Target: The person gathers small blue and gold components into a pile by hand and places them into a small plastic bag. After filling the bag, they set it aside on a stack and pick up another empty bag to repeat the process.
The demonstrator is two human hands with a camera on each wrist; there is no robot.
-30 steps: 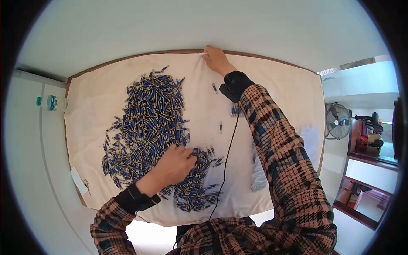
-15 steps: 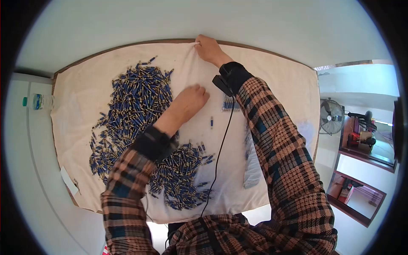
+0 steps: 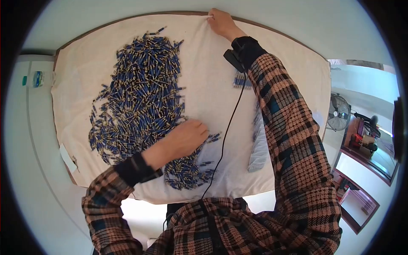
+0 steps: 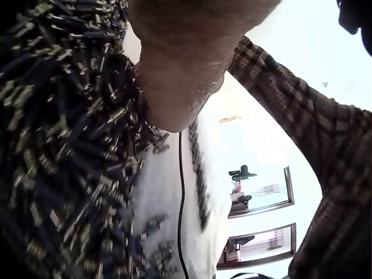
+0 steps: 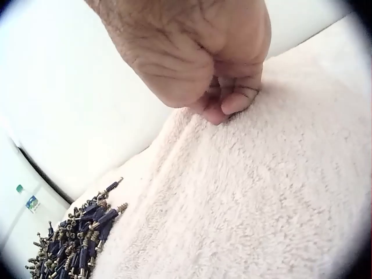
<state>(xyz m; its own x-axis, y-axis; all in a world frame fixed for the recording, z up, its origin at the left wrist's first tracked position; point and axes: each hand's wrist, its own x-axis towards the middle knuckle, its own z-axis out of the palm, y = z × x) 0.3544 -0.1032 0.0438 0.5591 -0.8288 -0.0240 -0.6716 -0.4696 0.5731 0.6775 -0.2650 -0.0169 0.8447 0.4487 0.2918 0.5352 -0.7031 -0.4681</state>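
Many blue pieces with brass-coloured ends lie in a large pile on a cream cloth. Over the pile's right edge is my left hand, back up; its fingertips and anything under them are hidden. The left wrist view shows the same hand blurred, beside the pile. At the cloth's far edge, my right hand pinches the fabric. In the right wrist view, that hand's curled fingers grip the fluffy cloth, which is drawn up into folds.
A small group of pieces and a long row in clear wrapping lie near my right sleeve. A black cable crosses the cloth. White paper is at the left edge, a bottle beyond it, a fan off to the right.
My left hand went out over the bare cloth, then came back toward the near side. Two loose pieces seen there earlier no longer show. My right hand keeps its grip; the head view has shifted.
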